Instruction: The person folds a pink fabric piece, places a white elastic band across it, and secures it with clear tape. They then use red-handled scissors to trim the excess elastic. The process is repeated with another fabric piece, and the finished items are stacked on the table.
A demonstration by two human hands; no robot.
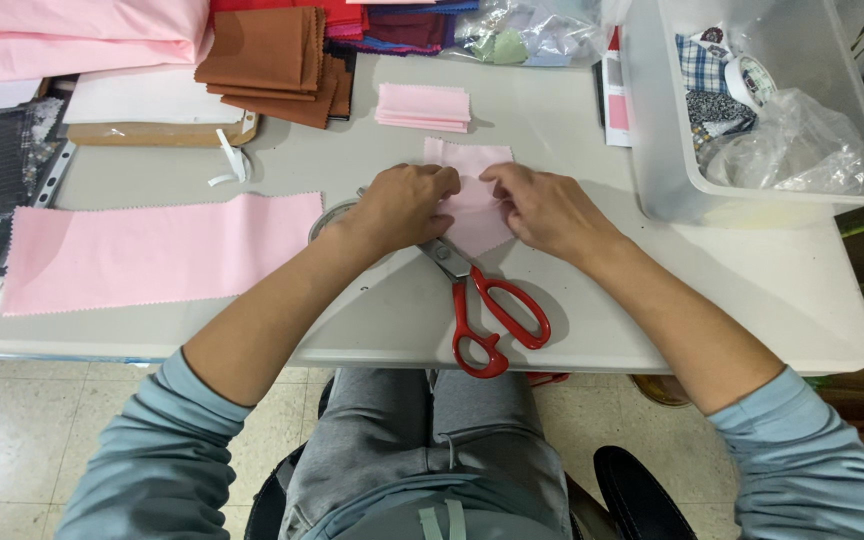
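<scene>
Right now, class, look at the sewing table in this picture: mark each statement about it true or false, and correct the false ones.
1. Both hands, left hand and right hand, rest on a small pink fabric piece. True.
2. The scissors have blue handles. False: the handles are red.
3. A long pink fabric strip lies to the left of the hands. True.
4. The clear plastic bin sits on the floor. False: it stands on the table, at the right.
5. The right hand holds the scissors. False: they lie on the table.

Pale pink fabric square (474,205), red-handled scissors (487,310), rust-brown folded cloth (272,60), and a seemingly blue-and-white checked swatch (702,62).
</scene>
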